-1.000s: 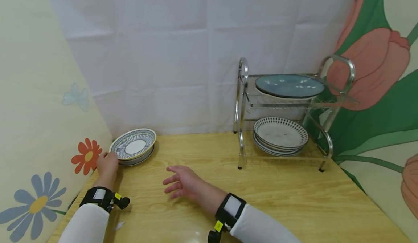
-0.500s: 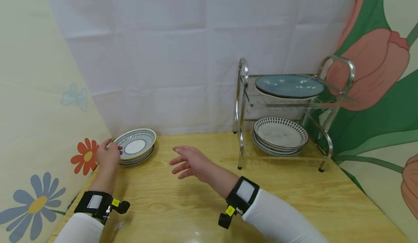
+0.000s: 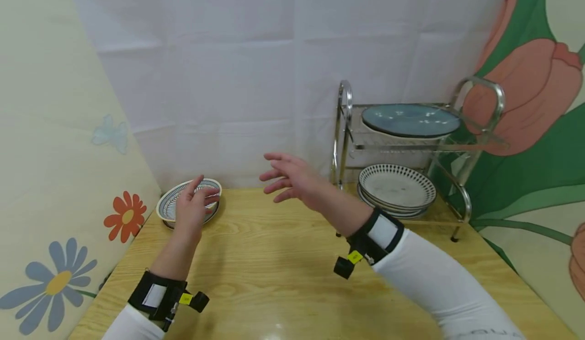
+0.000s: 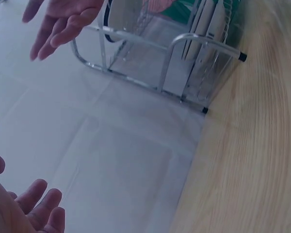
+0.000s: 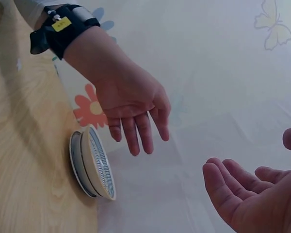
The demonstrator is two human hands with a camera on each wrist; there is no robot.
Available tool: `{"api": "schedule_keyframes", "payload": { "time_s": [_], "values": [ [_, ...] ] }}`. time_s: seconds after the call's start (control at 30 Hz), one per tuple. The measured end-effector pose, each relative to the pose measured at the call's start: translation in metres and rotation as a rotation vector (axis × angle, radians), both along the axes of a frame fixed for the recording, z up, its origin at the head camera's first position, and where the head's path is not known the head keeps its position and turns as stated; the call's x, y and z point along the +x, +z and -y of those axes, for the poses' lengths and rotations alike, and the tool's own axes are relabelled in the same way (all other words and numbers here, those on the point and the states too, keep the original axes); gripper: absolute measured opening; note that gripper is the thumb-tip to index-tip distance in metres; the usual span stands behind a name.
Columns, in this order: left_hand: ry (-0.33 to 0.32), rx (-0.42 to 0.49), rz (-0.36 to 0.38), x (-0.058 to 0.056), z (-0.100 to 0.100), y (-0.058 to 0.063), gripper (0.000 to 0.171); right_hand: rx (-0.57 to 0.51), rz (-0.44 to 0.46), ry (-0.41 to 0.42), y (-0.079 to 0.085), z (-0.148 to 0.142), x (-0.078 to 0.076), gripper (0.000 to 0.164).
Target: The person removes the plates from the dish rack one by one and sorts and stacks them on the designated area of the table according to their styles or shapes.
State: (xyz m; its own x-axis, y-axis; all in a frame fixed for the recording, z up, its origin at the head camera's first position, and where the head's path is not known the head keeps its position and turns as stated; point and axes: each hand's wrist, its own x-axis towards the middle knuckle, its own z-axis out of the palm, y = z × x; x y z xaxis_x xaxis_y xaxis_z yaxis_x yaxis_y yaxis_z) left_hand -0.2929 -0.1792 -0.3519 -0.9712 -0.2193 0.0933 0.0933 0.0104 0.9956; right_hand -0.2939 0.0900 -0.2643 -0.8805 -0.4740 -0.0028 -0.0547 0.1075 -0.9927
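Head view: the left hand (image 3: 192, 205) is held above the desk (image 3: 274, 258), fingers relaxed and parted, in front of and partly covering the stacked dishes (image 3: 170, 205), the uppermost bearing a blue linear pattern. The right hand (image 3: 297, 180), likewise relaxed with fingers spread, is to the right of the left hand and well apart from the dishes. Farther right of the right hand stands the metal rack (image 3: 413, 147), with the blue plate (image 3: 411, 118) on its upper tier and the white plates (image 3: 397, 187) on its lower tier. The left yellow label (image 3: 185, 298) and right yellow label (image 3: 354, 257), one at the wrist behind each hand, carry marks too small to read; grey lettering (image 3: 491, 332) on the right sleeve (image 3: 439, 274) is cut off at the edge of view and cannot be read with certainty. Left wrist view: the left hand's fingers are loosely bent; the rack appears beyond it, beside the right hand. Right wrist view: the left hand shows its palm, fingers parted; the dishes rest on the desk near it, with a visible gap between, while the right hand's fingers are gently curved.
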Motion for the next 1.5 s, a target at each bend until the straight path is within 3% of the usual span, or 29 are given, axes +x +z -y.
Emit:
{"api": "schedule_keyframes", "payload": {
  "time_s": [0.37, 0.57, 0.77, 0.93, 1.1, 1.3, 1.5],
  "values": [
    [-0.119, 0.026, -0.068, 0.010, -0.063, 0.002, 0.050, -0.007, -0.150, -0.114, 0.064, -0.051, -0.003, 0.049],
    [-0.164, 0.052, -0.093, 0.007, -0.097, 0.000, 0.052, -0.070, -0.175, -0.228, 0.099, -0.094, -0.011, 0.051],
    [-0.230, 0.098, -0.088, 0.013, -0.125, 0.000, 0.053, -0.072, -0.171, -0.316, 0.124, -0.139, -0.022, 0.057],
    [-0.292, 0.142, -0.076, 0.016, -0.144, -0.001, 0.051, -0.093, -0.165, -0.423, 0.134, -0.175, -0.037, 0.061],
    [-0.387, 0.165, -0.062, 0.023, -0.158, -0.002, 0.052, -0.126, -0.104, -0.547, 0.140, -0.210, -0.050, 0.070],
    [-0.476, 0.192, -0.045, 0.032, -0.165, -0.004, 0.051, -0.019, -0.089, -0.660, 0.137, -0.251, -0.068, 0.072],
    [-0.546, 0.255, -0.013, 0.040, -0.172, -0.003, 0.051, 0.097, -0.071, -0.773, 0.133, -0.282, -0.074, 0.067]
  ]
}}
